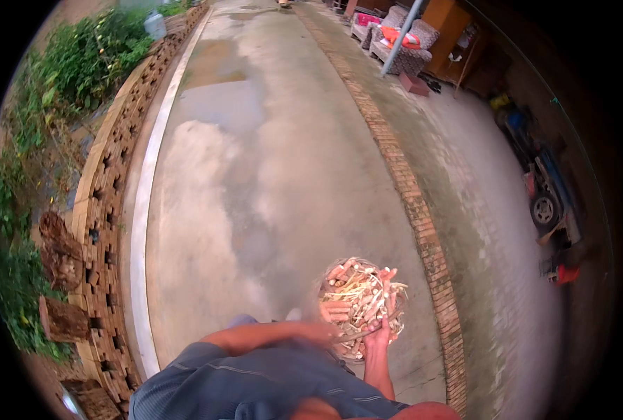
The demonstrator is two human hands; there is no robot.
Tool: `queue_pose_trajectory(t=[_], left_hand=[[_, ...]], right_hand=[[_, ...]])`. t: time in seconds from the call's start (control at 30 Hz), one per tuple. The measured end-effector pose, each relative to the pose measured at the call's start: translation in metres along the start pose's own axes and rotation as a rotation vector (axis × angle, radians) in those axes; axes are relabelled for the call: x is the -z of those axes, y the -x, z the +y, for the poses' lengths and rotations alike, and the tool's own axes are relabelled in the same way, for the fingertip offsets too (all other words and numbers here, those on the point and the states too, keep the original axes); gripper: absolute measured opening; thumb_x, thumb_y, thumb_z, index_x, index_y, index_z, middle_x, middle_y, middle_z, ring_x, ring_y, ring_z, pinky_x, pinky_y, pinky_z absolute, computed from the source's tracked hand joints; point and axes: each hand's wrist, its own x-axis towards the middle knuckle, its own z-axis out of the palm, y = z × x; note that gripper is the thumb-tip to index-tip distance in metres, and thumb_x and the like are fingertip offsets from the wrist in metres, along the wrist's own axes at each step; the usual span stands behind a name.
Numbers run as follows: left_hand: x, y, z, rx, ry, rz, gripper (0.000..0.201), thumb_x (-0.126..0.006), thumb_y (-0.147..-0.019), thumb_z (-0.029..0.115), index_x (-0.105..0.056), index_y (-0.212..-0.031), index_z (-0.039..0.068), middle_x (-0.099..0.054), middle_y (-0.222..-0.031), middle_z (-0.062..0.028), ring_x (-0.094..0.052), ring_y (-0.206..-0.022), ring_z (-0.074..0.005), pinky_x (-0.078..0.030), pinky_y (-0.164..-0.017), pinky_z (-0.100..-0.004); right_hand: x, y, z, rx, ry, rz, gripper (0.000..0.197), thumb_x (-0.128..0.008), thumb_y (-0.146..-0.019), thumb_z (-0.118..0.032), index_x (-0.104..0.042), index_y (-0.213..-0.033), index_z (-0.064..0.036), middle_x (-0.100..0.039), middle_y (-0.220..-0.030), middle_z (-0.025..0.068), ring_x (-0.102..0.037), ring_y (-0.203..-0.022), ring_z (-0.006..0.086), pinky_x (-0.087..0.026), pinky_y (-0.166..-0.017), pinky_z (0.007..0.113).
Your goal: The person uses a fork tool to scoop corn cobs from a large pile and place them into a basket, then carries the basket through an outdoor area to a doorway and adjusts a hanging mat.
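Observation:
Just ahead of my body is a round basket (354, 355) heaped with what look like pinkish-brown corn cobs (337, 308) and pale dry strands. A brown curved rod, seemingly the basket's handle (354, 337), crosses its near side. My right hand (377, 332) is closed around the right part of this handle, its fingers over the cobs. At the handle's left end is my left hand (320, 334), its forearm reaching across from the left. Motion smears its fingers, so its grip cannot be made out.
A long concrete path (290, 175) with damp patches runs ahead. A perforated brick wall (101, 203) and green plants (80, 63) line its left. A brick strip (409, 189) borders the right side, beyond which stand patterned armchairs (406, 49), a grey post (400, 38) and a wheeled machine (546, 206).

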Motion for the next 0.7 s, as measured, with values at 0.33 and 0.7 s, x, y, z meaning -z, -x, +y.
queue_pose_trajectory(t=[0.33,0.7], left_hand=[[0.119,0.172,-0.083,1.420,0.606,0.996,0.047,-0.054,-0.078,0.014,-0.050,-0.125,0.005,-0.061,-0.090,-0.0117,-0.061,-0.077,-0.0205,-0.051,-0.062,-0.0336],[0.104,0.265,-0.213,1.760,0.035,0.072,0.032,-0.050,-0.077,0.028,-0.068,-0.087,0.004,-0.064,-0.097,-0.0195,-0.061,-0.091,-0.0354,-0.049,-0.082,-0.0426]], right_hand=[[-0.068,-0.150,-0.088,-0.027,-0.003,0.079,0.028,-0.046,-0.093,-0.029,-0.040,-0.069,-0.0169,-0.036,-0.053,-0.0043,-0.032,-0.042,0.0111,-0.035,-0.044,0.031],[-0.136,-0.268,-0.104,0.116,0.083,0.270,0.026,-0.048,-0.090,-0.032,-0.041,-0.068,-0.0184,-0.034,-0.050,-0.0063,-0.029,-0.040,0.0088,-0.031,-0.039,0.028]])
